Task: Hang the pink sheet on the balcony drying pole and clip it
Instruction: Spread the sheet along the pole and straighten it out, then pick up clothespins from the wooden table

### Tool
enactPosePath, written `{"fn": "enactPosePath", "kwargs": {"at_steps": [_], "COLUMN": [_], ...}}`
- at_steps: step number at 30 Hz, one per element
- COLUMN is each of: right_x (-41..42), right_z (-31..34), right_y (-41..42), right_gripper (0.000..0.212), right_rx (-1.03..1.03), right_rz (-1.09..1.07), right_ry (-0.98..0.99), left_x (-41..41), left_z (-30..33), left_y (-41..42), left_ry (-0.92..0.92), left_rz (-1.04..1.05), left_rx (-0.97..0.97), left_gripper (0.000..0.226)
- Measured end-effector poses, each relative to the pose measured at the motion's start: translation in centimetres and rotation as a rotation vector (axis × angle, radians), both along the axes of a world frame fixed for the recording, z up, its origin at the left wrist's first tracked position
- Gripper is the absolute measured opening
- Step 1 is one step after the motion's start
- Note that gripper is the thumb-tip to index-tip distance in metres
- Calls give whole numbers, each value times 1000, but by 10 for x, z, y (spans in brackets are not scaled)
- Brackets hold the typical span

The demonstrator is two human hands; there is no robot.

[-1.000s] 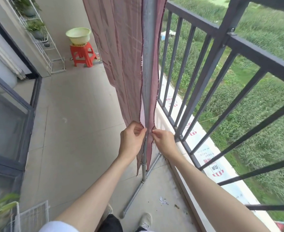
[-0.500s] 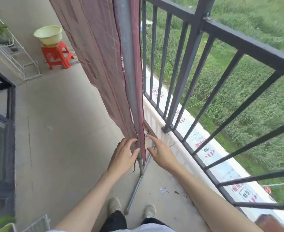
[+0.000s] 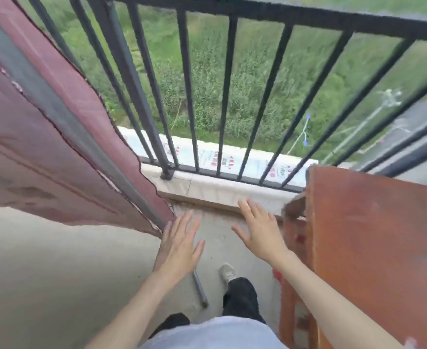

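You have let go of the pink sheet [image 3: 64,157]; half a second ago you were working its edges, now your left hand [image 3: 179,245] and right hand [image 3: 260,233] are spread, holding nothing; the sheet hangs at ten o'clock, draped over the pole [image 3: 76,127]; judging so, clipping remains; no clips show, and the pole's top is cut off.

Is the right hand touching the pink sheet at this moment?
Apart. The head view shows the right hand open over bare floor, clearly separated from the pink sheet hanging at left.

matt cloth sheet [image 3: 43,157], metal pole [image 3: 64,117], wooden table [image 3: 378,238]
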State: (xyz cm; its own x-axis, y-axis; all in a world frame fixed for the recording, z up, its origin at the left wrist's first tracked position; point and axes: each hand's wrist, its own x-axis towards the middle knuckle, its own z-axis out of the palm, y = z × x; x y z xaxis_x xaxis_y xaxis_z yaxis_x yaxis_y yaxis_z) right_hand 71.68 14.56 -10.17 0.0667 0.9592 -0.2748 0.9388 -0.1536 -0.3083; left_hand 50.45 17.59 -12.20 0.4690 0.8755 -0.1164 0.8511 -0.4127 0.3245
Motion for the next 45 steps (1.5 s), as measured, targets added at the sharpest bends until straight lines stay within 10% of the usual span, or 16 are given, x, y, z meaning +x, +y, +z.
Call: {"fn": "enactPosePath", "kwargs": {"at_steps": [18,45], "right_x": [-47,117], "right_z": [25,-89], "right_y": [-370,-409], "right_gripper": [61,23], "right_rx": [-112,20], "right_rz": [-1218,-1392], "right_ry": [77,314], "left_x": [82,292], "left_z": [12,-76], "left_y": [-168,-322], "left_ry": [-93,87], "left_rz": [-948,-833], "left_rx": [-118,-39], "left_gripper": [61,46]}}
